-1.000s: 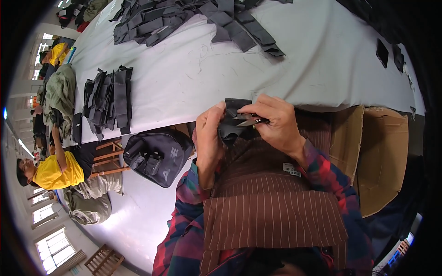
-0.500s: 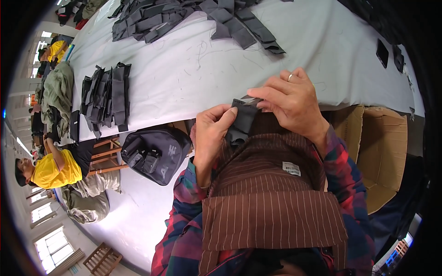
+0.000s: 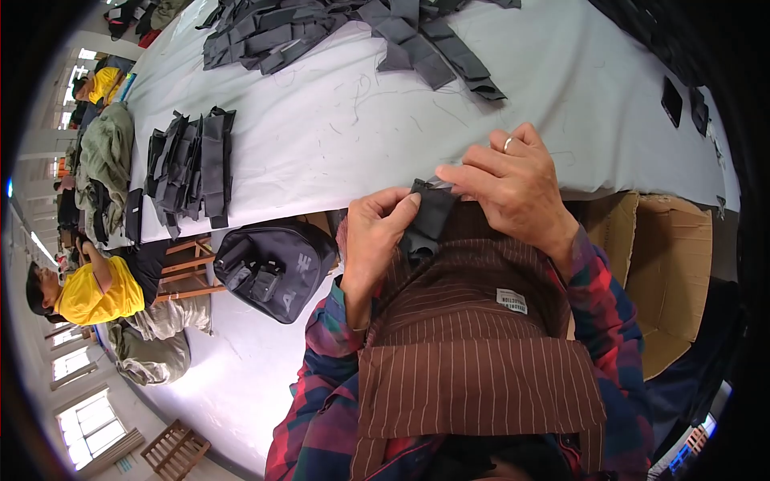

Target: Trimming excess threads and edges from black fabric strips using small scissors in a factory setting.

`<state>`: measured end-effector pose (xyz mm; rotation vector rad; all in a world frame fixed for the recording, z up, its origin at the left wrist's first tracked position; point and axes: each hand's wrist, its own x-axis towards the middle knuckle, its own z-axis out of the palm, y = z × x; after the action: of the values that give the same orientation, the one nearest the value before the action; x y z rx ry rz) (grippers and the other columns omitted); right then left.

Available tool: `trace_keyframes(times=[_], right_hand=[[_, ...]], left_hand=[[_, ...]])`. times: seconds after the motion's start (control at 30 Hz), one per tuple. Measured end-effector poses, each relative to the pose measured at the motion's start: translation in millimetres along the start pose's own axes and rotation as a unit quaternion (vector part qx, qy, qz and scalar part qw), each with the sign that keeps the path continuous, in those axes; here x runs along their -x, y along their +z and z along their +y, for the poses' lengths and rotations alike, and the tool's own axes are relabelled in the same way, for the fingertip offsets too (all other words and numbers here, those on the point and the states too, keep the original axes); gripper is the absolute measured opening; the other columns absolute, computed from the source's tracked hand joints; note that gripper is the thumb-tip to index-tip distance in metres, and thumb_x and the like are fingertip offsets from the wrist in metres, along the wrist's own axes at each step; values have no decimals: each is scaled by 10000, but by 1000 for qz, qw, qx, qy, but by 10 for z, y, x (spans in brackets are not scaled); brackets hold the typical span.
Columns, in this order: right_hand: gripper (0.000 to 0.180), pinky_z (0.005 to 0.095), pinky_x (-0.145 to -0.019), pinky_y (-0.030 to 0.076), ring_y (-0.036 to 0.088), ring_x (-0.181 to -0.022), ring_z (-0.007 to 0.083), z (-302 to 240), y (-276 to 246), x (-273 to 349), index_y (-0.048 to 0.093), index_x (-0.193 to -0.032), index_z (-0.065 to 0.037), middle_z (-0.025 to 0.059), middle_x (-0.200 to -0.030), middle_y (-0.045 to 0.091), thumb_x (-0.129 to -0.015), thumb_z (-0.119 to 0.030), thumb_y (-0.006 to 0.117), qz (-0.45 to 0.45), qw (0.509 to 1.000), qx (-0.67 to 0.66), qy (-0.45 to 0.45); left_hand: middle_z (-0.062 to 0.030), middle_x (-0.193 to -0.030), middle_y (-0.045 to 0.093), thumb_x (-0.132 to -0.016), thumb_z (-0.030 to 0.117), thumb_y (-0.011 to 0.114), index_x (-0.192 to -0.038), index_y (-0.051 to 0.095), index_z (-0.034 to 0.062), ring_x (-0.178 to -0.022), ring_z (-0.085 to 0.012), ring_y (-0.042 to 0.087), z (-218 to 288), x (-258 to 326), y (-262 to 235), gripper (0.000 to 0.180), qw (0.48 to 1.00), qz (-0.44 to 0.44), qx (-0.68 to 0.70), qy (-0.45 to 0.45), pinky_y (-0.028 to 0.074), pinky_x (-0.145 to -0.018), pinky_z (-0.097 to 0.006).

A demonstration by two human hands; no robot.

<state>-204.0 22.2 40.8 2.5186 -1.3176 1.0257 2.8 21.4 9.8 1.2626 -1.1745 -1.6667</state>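
Note:
A short strip of dark grey fabric [image 3: 430, 218] is pinched between the thumb and fingers of my left hand [image 3: 377, 228], hanging just off the table's near edge in front of my apron. My right hand [image 3: 505, 180], with a ring on one finger, is closed at the strip's upper right corner. Small thread snips [image 3: 443, 185] seem to be in it; only a bit of pale metal shows past the fingertips. A bundle of similar strips [image 3: 189, 168] lies to the left on the white-covered table [image 3: 321, 152].
More dark strips [image 3: 281, 32] are heaped at the far side. A phone [image 3: 671, 103] lies far right. Below the table edge are a black bag [image 3: 277, 272] on the left and an open cardboard box [image 3: 666, 272] on the right. A person in yellow [image 3: 104, 293] sits at left.
The view has shifted slightly. My right fingers have closed in at the strip's top corner, and the metal blades that showed there are now mostly hidden. My left hand keeps its pinch.

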Motion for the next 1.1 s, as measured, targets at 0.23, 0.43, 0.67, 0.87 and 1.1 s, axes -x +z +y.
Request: trace_keyframes(times=[0.23, 0.43, 0.67, 0.87, 1.1], right_hand=[[254, 310, -654, 330, 439, -657, 170, 3, 61, 8, 700, -923, -203, -69, -708, 535, -674, -161, 724, -8, 1000, 1, -3], [168, 318, -642, 353, 510, -652, 189, 31, 45, 25, 690, -891, -153, -29, -735, 588, -728, -118, 707, -3, 991, -101, 92], [187, 315, -709, 477, 628, -798, 226, -101, 35, 227, 671, -990, -37, 93, -878, 666, -804, -55, 656, -10, 759, -494, 423], [206, 309, -734, 463, 598, -792, 214, -168, 120, 234, 674, -1005, -50, 70, -868, 656, -799, -44, 667, 33, 881, -363, 302], [212, 315, -635, 367, 507, -668, 212, -158, 197, 233, 694, -968, -139, 1, -766, 611, -759, -113, 720, 112, 950, -228, 180]], left_hand=[[101, -615, 504, -887, 164, 629, -883, 702, -33, -541, 8, 352, 7, -7, -11, 210, 1000, -1, -8, 0, 244, -469, -203], [79, -652, 546, -887, 148, 632, -868, 697, -38, -564, 0, 402, 19, -24, -36, 198, 1000, 0, 3, -6, 289, -487, -190], [-46, -748, 663, -903, 86, 590, -895, 669, -72, -616, -71, 583, 106, -37, -82, 178, 987, -9, 161, -21, 467, -573, -203], [-74, -775, 667, -885, 116, 599, -893, 661, -63, -631, -106, 607, 124, -47, -34, 190, 973, -32, 221, -65, 483, -585, -225], [-85, -885, 676, -877, 126, 582, -939, 650, -12, -778, -176, 637, -120, -84, -135, 166, 947, -17, 293, -131, 500, -729, -311]])
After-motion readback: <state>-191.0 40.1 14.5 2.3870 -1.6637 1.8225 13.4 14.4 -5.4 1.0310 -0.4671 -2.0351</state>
